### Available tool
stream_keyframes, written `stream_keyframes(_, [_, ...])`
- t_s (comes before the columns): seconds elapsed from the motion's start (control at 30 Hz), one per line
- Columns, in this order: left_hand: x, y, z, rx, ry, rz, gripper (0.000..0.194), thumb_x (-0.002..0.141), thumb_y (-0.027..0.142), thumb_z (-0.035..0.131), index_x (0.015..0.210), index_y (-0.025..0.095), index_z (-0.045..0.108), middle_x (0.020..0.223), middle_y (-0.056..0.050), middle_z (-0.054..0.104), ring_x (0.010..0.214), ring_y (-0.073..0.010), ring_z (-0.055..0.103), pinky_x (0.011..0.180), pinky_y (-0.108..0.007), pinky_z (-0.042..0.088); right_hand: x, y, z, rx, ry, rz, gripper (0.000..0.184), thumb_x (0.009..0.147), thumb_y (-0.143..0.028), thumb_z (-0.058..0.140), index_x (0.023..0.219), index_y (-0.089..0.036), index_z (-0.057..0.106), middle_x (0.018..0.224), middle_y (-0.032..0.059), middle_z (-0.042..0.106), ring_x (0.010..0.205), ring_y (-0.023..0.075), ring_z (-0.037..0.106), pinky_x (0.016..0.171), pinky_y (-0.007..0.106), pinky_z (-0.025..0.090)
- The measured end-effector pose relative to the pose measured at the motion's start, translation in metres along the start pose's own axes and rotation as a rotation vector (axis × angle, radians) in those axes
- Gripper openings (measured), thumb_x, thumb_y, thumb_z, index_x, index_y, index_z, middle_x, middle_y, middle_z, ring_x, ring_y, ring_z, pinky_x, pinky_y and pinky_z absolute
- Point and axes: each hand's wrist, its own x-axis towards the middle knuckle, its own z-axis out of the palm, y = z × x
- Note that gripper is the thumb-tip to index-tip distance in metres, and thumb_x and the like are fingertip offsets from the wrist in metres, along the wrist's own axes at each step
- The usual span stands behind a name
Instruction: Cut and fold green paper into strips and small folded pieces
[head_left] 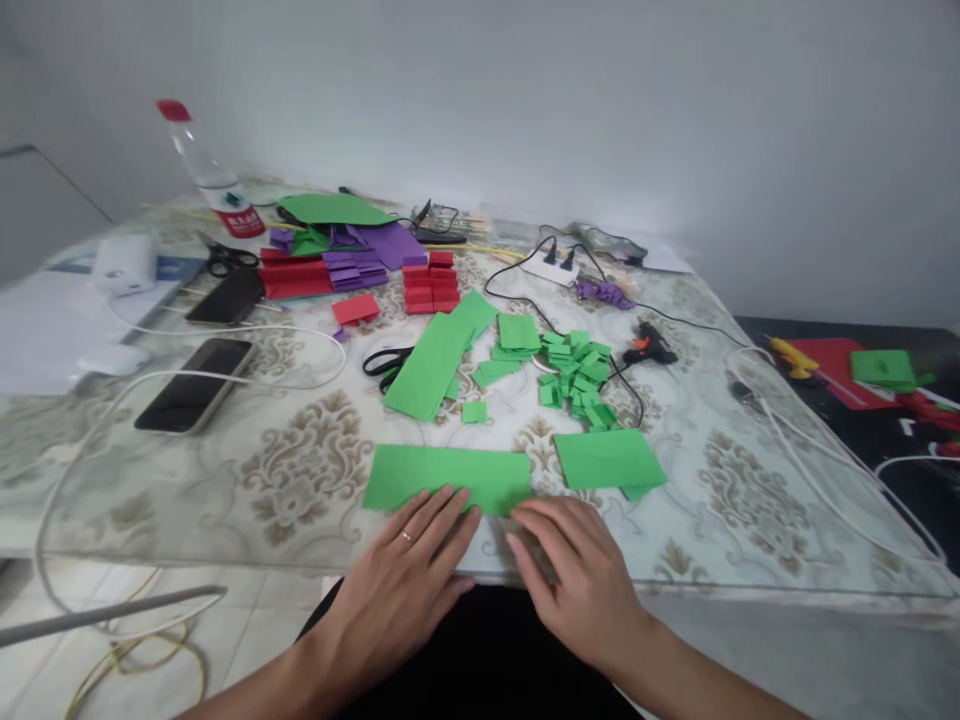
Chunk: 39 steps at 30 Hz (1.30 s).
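A long green paper strip [450, 468] lies flat near the table's front edge. My left hand [420, 560] rests on its lower edge, fingers stretched out, with a ring on one finger. At the strip's lower right corner my right hand [574, 570] touches the paper with its fingertips; the fingers are curved and apart from the thumb. To the right lies a shorter green paper piece [607, 460] with another sheet peeking out beneath. Behind the strip are longer green strips [431, 365] over black-handled scissors [386, 362], and a heap of small folded green pieces [577, 370].
A phone [196, 385] and white cable lie on the left. Behind are a red-capped bottle [221, 190], folded red paper [431, 285] and purple paper [394, 245]. A power strip [551, 268] and a black glue gun [649, 343] with its cord are at the back right.
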Motion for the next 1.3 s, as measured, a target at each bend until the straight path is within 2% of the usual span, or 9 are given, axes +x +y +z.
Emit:
stream_keyframes(0.07, [0.0,0.0,0.0,-0.016,-0.011,-0.011,0.046,0.107,0.044,0.045,0.143,0.018,0.058,0.147,-0.008,0.064,0.136,-0.025,0.058,0.114,-0.042,0.044,0.006,-0.002,0.008,0.019,-0.079,-0.035,0.028,0.102,-0.02,0.055,0.126,-0.011,0.064,0.129,0.0164,0.071,0.123,0.0288,0.066,0.103,0.047,0.056])
stream_keyframes(0.17, [0.0,0.0,0.0,-0.057,-0.036,-0.018,0.048,0.105,0.041,0.052,0.145,0.017,0.056,0.149,-0.007,0.062,0.137,-0.0254,0.056,0.115,-0.042,0.044,0.013,-0.006,0.021,-0.005,-0.271,-0.082,0.051,0.104,-0.025,0.049,0.15,-0.004,0.046,0.159,0.0196,0.047,0.151,0.0304,0.04,0.118,0.051,0.046])
stream_keyframes(0.27, [0.001,0.0,-0.002,-0.088,-0.057,-0.015,0.05,0.1,0.032,0.059,0.146,0.013,0.054,0.15,-0.01,0.061,0.139,-0.0271,0.055,0.117,-0.043,0.045,0.017,-0.009,0.027,-0.036,-0.416,-0.084,0.07,0.104,-0.04,0.05,0.159,-0.001,0.031,0.167,0.0218,0.029,0.158,0.0342,0.024,0.124,0.058,0.036])
stream_keyframes(0.4, [-0.001,-0.002,-0.006,-0.111,-0.084,-0.001,0.057,0.094,0.02,0.062,0.149,0.01,0.05,0.152,-0.013,0.058,0.141,-0.0291,0.054,0.116,-0.046,0.048,0.016,-0.01,0.029,-0.031,-0.482,-0.04,0.09,0.1,-0.059,0.049,0.163,0.0,0.021,0.17,0.0226,0.017,0.16,0.0357,0.014,0.128,0.057,0.027])
stream_keyframes(0.6, [-0.023,-0.021,-0.017,-0.109,-0.007,-0.034,0.047,0.1,0.027,0.059,0.144,0.012,0.055,0.148,-0.014,0.062,0.135,-0.0308,0.059,0.111,-0.048,0.053,0.013,-0.011,0.032,-0.027,-0.454,-0.012,0.101,0.099,-0.068,0.044,0.166,-0.007,-0.001,0.172,0.0207,0.01,0.16,0.0369,0.013,0.126,0.058,0.03])
stream_keyframes(0.77, [-0.044,-0.039,-0.026,-0.078,0.013,-0.042,0.047,0.1,0.025,0.061,0.146,0.016,0.055,0.146,-0.011,0.064,0.134,-0.0304,0.06,0.111,-0.048,0.053,0.012,-0.011,0.034,-0.058,-0.446,-0.01,0.104,0.099,-0.067,0.046,0.165,-0.008,-0.009,0.172,0.0206,0.009,0.159,0.0372,0.016,0.125,0.058,0.032])
stream_keyframes(0.9, [-0.045,-0.041,-0.026,-0.064,0.011,-0.038,0.047,0.1,0.025,0.061,0.146,0.014,0.055,0.144,-0.012,0.065,0.133,-0.0303,0.06,0.111,-0.048,0.052,0.012,-0.011,0.034,-0.062,-0.443,-0.018,0.103,0.099,-0.064,0.048,0.165,-0.008,-0.009,0.172,0.0203,0.009,0.16,0.0363,0.015,0.126,0.057,0.031])
stream_keyframes(1.13, [-0.037,-0.034,-0.021,-0.052,0.004,-0.063,0.045,0.099,0.034,0.063,0.142,0.019,0.059,0.135,-0.012,0.069,0.127,-0.0309,0.064,0.109,-0.051,0.052,0.012,-0.011,0.035,-0.067,-0.441,-0.016,0.103,0.099,-0.065,0.048,0.165,-0.006,-0.004,0.172,0.0213,0.01,0.16,0.0365,0.014,0.126,0.057,0.03])
stream_keyframes(1.3, [-0.045,-0.043,-0.025,-0.022,0.045,-0.074,0.042,0.101,0.03,0.06,0.141,0.017,0.059,0.134,-0.012,0.071,0.125,-0.0292,0.066,0.113,-0.049,0.048,0.011,-0.01,0.036,-0.052,-0.432,-0.016,0.103,0.098,-0.065,0.049,0.166,-0.007,-0.002,0.172,0.0208,0.011,0.159,0.0371,0.015,0.126,0.058,0.031])
